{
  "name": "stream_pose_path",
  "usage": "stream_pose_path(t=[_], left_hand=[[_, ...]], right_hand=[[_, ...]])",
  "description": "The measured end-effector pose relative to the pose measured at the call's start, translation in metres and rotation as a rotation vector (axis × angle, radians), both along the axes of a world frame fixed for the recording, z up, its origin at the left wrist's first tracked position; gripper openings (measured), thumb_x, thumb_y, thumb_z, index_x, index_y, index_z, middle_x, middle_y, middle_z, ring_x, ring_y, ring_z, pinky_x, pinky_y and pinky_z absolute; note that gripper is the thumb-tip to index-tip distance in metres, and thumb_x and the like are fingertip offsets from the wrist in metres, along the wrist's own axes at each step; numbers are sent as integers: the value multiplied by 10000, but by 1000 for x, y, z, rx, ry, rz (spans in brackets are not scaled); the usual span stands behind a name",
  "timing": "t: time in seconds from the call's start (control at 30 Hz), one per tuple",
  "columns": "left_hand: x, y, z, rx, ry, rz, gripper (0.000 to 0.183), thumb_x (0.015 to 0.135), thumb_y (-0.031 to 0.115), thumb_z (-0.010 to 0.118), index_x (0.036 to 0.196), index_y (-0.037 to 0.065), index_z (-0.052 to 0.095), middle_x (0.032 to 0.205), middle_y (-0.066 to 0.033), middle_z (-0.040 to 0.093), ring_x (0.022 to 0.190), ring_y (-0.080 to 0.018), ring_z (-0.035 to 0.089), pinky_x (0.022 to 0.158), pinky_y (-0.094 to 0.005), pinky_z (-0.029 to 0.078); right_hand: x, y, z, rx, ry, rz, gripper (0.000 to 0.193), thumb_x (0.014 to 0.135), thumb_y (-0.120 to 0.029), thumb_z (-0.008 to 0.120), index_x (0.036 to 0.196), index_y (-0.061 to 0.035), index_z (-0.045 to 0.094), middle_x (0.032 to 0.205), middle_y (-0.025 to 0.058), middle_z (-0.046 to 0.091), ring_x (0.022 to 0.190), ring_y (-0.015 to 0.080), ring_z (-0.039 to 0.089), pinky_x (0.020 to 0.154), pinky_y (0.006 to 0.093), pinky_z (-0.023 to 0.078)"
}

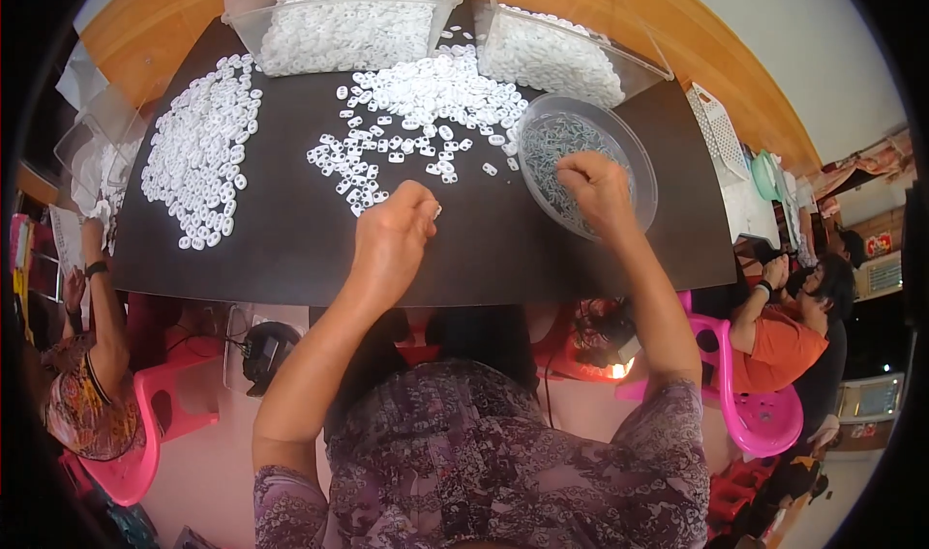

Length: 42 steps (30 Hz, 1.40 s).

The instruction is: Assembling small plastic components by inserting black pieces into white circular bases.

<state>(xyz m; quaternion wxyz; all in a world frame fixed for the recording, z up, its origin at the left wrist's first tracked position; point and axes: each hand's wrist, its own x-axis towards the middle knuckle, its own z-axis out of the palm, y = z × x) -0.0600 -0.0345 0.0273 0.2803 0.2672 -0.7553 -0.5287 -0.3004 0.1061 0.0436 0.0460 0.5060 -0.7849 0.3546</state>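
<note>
My left hand (pixel 392 235) is closed above the dark table, its fingers curled around a small white plastic piece (pixel 437 210), of which only an edge shows. Over the round clear tub (pixel 650 196) of small grey metal screws (pixel 552 177), my right hand (pixel 597 189) has its fingers pinched together. What those fingertips hold, if anything, is too small to make out. Just beyond my left hand lie loose white plastic pieces (pixel 358 167) with two dark holes each. They run back into a denser heap of white pieces (pixel 435 89).
Two clear bins (pixel 247 29) (pixel 646 58) full of white pieces stand at the table's far edge. A wide pile of oval white pieces (pixel 201 152) covers the left side. People sit on both sides, on pink chairs (pixel 145 423) (pixel 764 418). A white perforated basket (pixel 718 128) stands right.
</note>
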Motion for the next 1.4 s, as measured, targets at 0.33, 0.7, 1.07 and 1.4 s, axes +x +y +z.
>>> stream_pose_path(t=[0.33, 0.7, 1.07, 1.4], left_hand=[[11, -2, 4, 504, 213, -102, 32, 821, 8, 617, 843, -16, 619, 702, -31, 593, 602, -73, 533, 525, -207, 445], [17, 14, 3, 569, 252, -83, 107, 842, 18, 583, 946, -6, 595, 783, -20, 595, 667, -69, 523, 583, -210, 431], [22, 19, 1, 674, 279, -93, 114, 889, 87, 573, 962, 0, 586, 800, -54, 613, 686, -84, 537, 598, -208, 434], [25, 25, -3, 663, 289, -83, 155, 881, 125, 616, 951, -12, 607, 776, -50, 615, 647, -81, 540, 568, -202, 436]], right_hand=[[-6, -13, 0, 197, 175, 93, 112, 720, -102, 652, 822, -61, 677, 769, 117, 622, 793, 305, 586, 722, 390, 464], [-9, -16, -13, 228, 289, 135, 84, 728, -138, 650, 770, -65, 652, 737, 115, 601, 774, 318, 572, 679, 414, 450], [-18, -5, -8, 188, 186, 67, 69, 752, -98, 585, 715, -40, 580, 743, 135, 594, 767, 331, 569, 680, 423, 441], [-21, -6, -8, 296, 166, 68, 59, 727, -68, 570, 702, -22, 598, 724, 172, 613, 711, 385, 579, 639, 478, 450]])
